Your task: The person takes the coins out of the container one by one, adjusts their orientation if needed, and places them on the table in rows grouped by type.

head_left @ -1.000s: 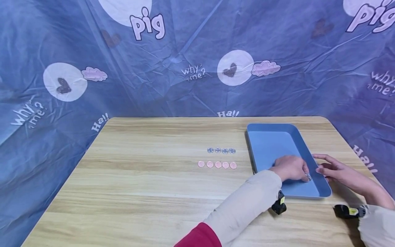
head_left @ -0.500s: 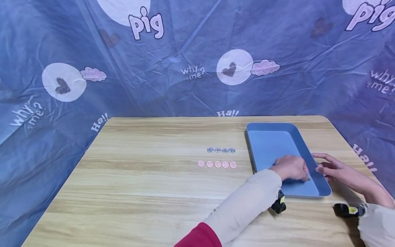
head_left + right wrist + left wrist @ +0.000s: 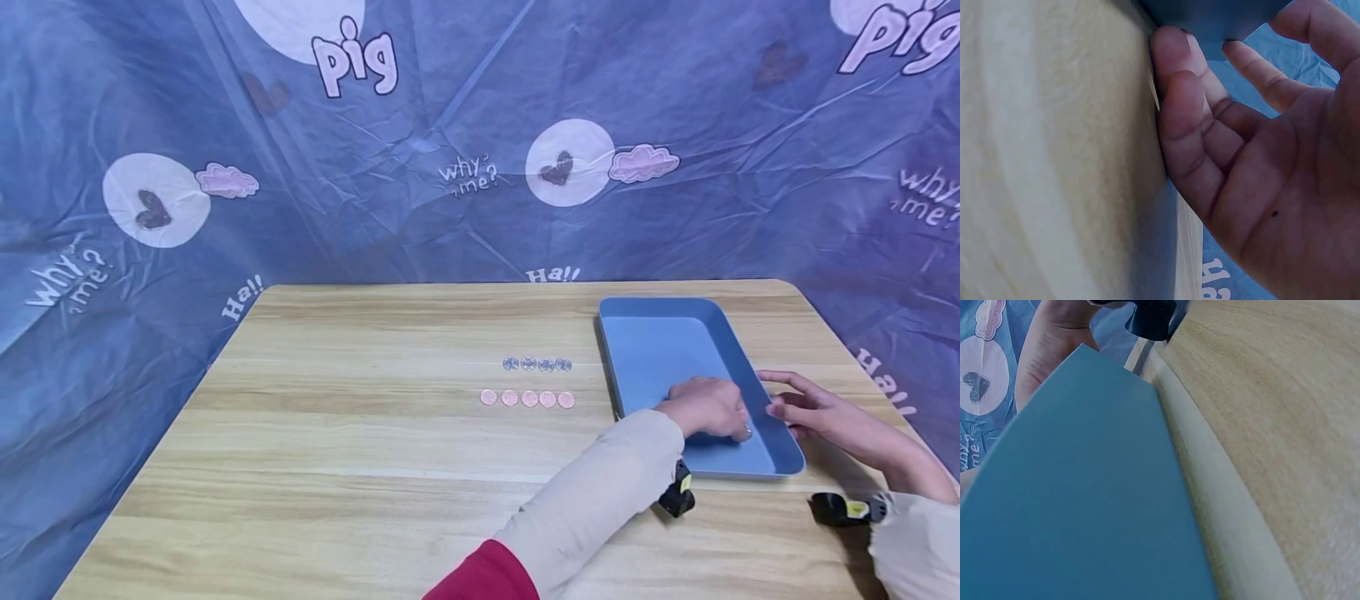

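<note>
My left hand (image 3: 705,408) reaches into the shallow blue tray (image 3: 660,333) near its front right. Its thumb and fingers pinch a small silver coin (image 3: 747,431), mostly covered by the fingertips. In the left wrist view the tray's outer wall (image 3: 1097,487) hides this hand. At the tray's right side is my right hand (image 3: 840,425), its fingertips touching the wall and rim. The right wrist view shows the same hand (image 3: 1279,162) with its lower fingers bent beside the tabletop. Left of the tray lie a row of several silver coins (image 3: 528,364) and a row of several copper-coloured coins (image 3: 530,399).
The wooden table (image 3: 337,467) carries the tray at its right side. A printed blue cloth (image 3: 405,200) hangs behind the table. Black wrist cameras are worn on both arms, the left one (image 3: 678,492) close to the tray's front edge.
Both hands and the tray stay in place. The silver coin at my left fingertips shows less than before. The rows of coins are unchanged.
</note>
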Tool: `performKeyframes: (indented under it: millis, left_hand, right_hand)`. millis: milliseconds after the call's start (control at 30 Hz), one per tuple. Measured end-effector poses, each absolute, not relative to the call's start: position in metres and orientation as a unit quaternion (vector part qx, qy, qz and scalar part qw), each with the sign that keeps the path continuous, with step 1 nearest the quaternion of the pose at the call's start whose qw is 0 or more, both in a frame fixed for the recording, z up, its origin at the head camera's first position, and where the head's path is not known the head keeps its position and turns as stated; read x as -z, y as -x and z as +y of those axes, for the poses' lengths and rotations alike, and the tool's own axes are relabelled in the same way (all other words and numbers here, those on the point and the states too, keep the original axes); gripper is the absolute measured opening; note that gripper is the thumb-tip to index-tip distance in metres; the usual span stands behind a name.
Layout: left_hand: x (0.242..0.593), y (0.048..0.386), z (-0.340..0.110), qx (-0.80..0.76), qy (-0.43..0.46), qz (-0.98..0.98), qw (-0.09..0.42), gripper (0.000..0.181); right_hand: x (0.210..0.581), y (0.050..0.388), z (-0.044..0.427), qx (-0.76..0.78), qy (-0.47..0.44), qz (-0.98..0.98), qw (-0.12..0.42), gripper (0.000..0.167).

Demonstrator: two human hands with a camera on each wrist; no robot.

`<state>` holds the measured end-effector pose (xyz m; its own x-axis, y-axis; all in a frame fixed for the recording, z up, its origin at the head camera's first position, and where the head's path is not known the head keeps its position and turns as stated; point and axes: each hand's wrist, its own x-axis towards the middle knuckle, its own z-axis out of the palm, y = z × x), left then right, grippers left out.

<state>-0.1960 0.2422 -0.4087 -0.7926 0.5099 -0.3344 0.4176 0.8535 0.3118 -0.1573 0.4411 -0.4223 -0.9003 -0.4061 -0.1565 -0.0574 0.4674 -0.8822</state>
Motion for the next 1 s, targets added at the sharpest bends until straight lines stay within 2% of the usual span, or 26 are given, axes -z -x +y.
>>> performKeyframes:
  millis: [133, 367, 633, 1000]
  left_hand:
    - [0.4089, 0.1966, 0.2423, -0.111, -0.243, 0.941, 0.206, 0.043]
    - [0.4069, 0.1955, 0.2436, -0.095, -0.217, 0.950, 0.202, 0.032]
    - [0.4084, 0.1950, 0.2443, -0.088, -0.215, 0.952, 0.198, 0.034]
    - [0.4119, 0.1983, 0.2402, -0.117, -0.273, 0.936, 0.191, 0.032]
  right_hand:
    - [0.4218, 0.1579, 0.4405, 0.496, 0.139, 0.840, 0.173, 0.057]
    - [0.4212, 0.1583, 0.4406, 0.496, 0.142, 0.838, 0.176, 0.057]
    - [0.4207, 0.1576, 0.4406, 0.498, 0.140, 0.835, 0.188, 0.058]
    - [0.4212, 0.1572, 0.4413, 0.505, 0.140, 0.831, 0.187, 0.058]
